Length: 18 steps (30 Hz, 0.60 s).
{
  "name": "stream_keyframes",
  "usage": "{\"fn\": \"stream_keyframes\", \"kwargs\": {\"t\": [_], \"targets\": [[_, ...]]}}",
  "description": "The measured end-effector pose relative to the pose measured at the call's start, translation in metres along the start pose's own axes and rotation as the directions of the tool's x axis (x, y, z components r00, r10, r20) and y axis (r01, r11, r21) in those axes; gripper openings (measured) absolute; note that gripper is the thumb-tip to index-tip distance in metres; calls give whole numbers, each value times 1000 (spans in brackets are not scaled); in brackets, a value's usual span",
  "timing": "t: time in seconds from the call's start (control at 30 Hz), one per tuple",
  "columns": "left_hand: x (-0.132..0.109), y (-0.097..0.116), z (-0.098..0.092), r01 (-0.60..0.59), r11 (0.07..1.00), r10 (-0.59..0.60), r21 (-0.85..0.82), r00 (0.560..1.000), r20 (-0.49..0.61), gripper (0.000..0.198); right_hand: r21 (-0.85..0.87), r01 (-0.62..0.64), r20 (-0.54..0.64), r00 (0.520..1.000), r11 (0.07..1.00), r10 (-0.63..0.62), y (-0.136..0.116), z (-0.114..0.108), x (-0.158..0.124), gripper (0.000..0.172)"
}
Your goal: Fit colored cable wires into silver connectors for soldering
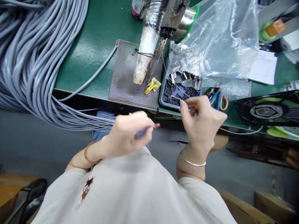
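Observation:
My left hand (130, 132) is closed in a pinch around the end of a grey cable, in front of the bench edge. Reddish stripped wire ends (157, 125) stick out past its fingertips; most of the cable there is hidden by the hand. My right hand (199, 119) is pinched over the front edge of a blue tray (171, 105). A thin solder wire (178, 88) runs from a solder spool (187, 23) down to that hand, and a short light tip shows beyond the fingers. Small black pieces (173, 90) and metal connectors (196, 81) lie in the tray.
A soldering iron (155, 59) points down beside a wrapped white support (147, 43) over a metal plate (123, 77). Yellow piece (149, 88) lies under its tip. Grey cable coils (46, 56) hang at left. Pliers (218, 98), plastic bag (224, 43) and a black fan (267, 110) are at right.

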<state>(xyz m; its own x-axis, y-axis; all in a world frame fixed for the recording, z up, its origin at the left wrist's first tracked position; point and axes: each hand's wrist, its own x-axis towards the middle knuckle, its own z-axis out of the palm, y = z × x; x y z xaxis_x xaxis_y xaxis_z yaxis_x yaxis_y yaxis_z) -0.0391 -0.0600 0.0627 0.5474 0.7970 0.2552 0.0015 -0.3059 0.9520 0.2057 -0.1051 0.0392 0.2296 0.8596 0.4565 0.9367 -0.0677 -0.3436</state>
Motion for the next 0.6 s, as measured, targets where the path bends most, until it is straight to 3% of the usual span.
{"fn": "stream_keyframes", "kwargs": {"t": [0.03,0.07,0.13,0.17,0.2,0.23,0.3,0.33,0.37,0.43,0.6], "targets": [[2,9,-2,-43,999,40,17,984,172,16,-85,-24,18,1000,996,26,8,3,10,15],[4,15,-4,-67,998,63,-2,930,362,19,-136,-46,12,999,990,48,16,9,20,16],[7,15,-7,-43,987,134,-152,734,666,21,-169,-95,-41,995,981,90,29,26,40,14],[8,9,-8,31,968,172,-250,646,744,20,-168,-122,-76,991,978,111,33,36,49,12],[7,-1,-9,143,929,191,-342,606,772,16,-164,-132,-97,988,978,117,35,47,56,10],[6,-12,-10,257,879,155,-401,642,751,11,-157,-125,-101,989,980,110,35,56,62,8],[2,-37,-11,403,713,-45,-574,843,536,17,-136,-90,-77,994,987,81,34,72,72,5],[0,-47,-12,418,603,-184,-679,902,391,26,-118,-68,-56,997,991,62,34,77,76,6],[-3,-55,-13,435,509,-305,-742,898,317,30,-93,-45,-31,999,995,42,34,82,80,8],[-6,-64,-16,425,413,-479,-805,853,204,35,-34,-9,22,1000,999,10,38,88,88,16],[-4,-66,-16,460,417,-599,-784,788,144,35,67,45,160,986,997,-55,60,100,112,35]]}}
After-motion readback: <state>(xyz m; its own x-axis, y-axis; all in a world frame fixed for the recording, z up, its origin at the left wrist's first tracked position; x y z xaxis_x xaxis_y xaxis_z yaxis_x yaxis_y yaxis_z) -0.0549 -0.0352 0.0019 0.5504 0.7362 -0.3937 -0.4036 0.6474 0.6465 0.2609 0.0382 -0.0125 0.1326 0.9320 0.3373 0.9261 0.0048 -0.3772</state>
